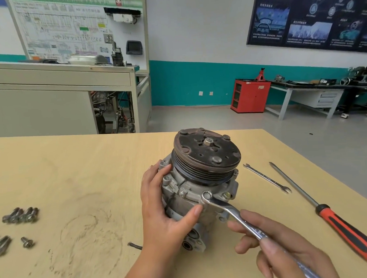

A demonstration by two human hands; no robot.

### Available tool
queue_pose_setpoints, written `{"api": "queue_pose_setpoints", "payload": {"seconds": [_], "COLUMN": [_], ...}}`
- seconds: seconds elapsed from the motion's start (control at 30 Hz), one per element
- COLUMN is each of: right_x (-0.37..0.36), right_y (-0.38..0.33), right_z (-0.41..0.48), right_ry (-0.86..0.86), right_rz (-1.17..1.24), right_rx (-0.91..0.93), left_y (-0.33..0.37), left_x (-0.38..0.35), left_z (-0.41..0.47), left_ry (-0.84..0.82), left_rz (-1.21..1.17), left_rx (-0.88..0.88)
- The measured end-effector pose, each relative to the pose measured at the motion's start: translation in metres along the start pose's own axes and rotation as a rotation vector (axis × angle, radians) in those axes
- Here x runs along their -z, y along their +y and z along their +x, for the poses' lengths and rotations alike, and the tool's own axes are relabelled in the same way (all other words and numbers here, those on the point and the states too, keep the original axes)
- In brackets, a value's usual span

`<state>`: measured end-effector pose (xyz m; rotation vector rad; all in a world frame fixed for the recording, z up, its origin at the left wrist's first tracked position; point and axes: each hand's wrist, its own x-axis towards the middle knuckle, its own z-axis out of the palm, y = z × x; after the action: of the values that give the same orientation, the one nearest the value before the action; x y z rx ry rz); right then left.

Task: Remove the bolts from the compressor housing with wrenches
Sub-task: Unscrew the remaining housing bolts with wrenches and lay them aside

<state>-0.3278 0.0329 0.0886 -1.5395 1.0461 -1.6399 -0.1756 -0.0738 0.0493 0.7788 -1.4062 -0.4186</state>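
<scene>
A grey metal compressor [194, 193] with a dark pulley [206, 152] on top stands tilted on the wooden table [73, 166]. My left hand [160, 203] wraps around its left side and holds the housing. My right hand [277, 244] grips the shaft of a silver ring wrench [226, 210]. The wrench's ring end sits over a bolt [207, 195] on the front flange of the housing. A second bolt head [226, 195] shows just to the right of it.
Several removed bolts [20, 215] lie at the table's left, with more bolts [1, 244] and a small screw [27, 242] nearer me. An open-end wrench [266, 178] and a red-handled screwdriver [331, 214] lie to the right. A short wire piece [134, 245] lies near my left forearm.
</scene>
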Motion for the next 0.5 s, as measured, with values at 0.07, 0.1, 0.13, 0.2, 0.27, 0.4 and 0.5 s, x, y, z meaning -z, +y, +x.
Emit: {"api": "queue_pose_setpoints", "payload": {"seconds": [0.07, 0.1, 0.13, 0.2, 0.27, 0.4, 0.5], "right_x": [0.014, 0.019, 0.025, 0.031, 0.03, 0.021, 0.034], "right_y": [0.003, 0.005, 0.007, 0.013, 0.018, 0.034, 0.033], "right_z": [0.013, 0.024, 0.036, 0.062, 0.079, 0.078, 0.042], "right_ry": [-0.034, -0.057, -0.071, -0.132, -0.203, -0.317, -0.173], "right_rz": [0.1, 0.194, 0.292, 0.407, 0.519, 1.006, 1.052], "right_rx": [-0.067, -0.138, -0.206, -0.331, -0.37, -0.359, -0.303], "left_y": [-0.001, -0.001, -0.001, -0.001, -0.002, -0.003, -0.002], "left_x": [0.0, -0.001, -0.001, -0.002, -0.002, -0.001, -0.001], "left_z": [-0.002, -0.002, -0.003, -0.004, -0.004, -0.004, -0.004], "left_ry": [-0.001, -0.006, -0.012, -0.018, -0.015, -0.015, -0.006], "left_rz": [0.02, 0.029, 0.036, 0.053, 0.073, 0.074, 0.098], "left_rx": [0.001, 0.006, 0.015, 0.022, 0.017, 0.028, 0.029]}}
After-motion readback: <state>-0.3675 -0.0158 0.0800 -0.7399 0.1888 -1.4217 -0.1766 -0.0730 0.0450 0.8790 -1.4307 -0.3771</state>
